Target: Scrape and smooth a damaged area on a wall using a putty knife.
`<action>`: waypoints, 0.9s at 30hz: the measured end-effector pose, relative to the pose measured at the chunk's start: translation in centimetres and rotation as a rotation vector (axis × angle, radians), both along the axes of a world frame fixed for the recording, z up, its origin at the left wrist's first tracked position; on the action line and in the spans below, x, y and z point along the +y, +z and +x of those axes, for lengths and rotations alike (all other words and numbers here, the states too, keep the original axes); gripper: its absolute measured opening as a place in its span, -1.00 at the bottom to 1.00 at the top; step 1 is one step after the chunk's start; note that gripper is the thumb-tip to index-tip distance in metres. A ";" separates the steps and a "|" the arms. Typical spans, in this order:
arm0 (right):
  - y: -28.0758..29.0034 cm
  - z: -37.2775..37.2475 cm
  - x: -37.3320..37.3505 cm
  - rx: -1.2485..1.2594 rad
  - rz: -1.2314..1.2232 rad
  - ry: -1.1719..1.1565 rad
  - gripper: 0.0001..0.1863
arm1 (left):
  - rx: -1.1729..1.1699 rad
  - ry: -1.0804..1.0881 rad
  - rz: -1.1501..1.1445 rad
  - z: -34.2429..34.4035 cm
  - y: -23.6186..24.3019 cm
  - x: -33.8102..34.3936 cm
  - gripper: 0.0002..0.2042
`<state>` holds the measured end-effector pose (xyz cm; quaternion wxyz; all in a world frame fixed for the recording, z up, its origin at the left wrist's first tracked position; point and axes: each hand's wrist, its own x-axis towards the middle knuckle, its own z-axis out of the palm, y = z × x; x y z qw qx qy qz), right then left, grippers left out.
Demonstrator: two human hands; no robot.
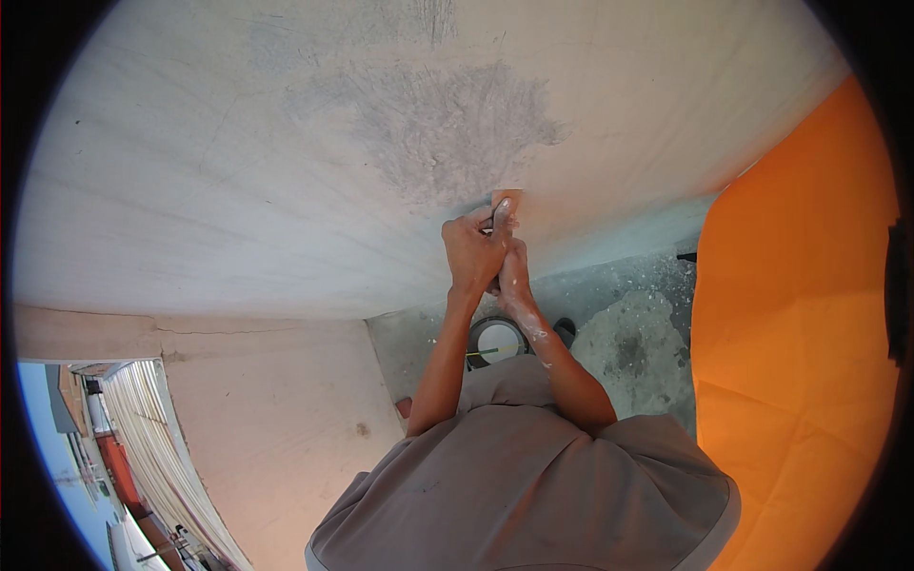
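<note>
Both arms reach up to a pale plastered wall (286,190) and meet close together at it. A small flat tan piece (511,197) with a straight edge, perhaps a scraper blade or a sanding sheet, lies against the wall at my fingertips. My left hand (474,255) is closed around its lower part, a thumb stretched along its face. Just below and to the right, my right hand (514,271) is closed too, dusted white and partly covered by the left. Above the hands spreads a rough grey scraped patch (447,124).
Below my arms stands a dark round bucket (498,341) with white contents and a yellow-green stick (483,353). An orange sheet (795,314) hangs at the right. The grey floor (633,333) is white-spattered. At the left, an opening (124,457) shows corrugated sheeting outside.
</note>
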<state>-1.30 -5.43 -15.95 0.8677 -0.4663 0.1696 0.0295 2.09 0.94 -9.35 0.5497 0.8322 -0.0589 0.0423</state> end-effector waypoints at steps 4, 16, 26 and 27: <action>1.0 -0.4 0.6 0.058 0.156 0.043 -0.41 | -0.027 0.020 0.030 -0.3 1.0 0.0 -0.72; 1.5 0.0 0.4 0.119 -0.013 0.004 -0.30 | -0.060 -0.006 -0.032 0.5 0.0 0.2 -0.67; -1.6 -0.1 -2.4 -0.023 -0.606 -0.141 -0.15 | -0.038 0.069 -0.324 -0.6 -3.1 -2.3 -0.70; -1.5 -0.3 -2.4 -0.025 -0.607 -0.144 -0.15 | -0.041 0.066 -0.325 -0.6 -2.9 -2.3 -0.70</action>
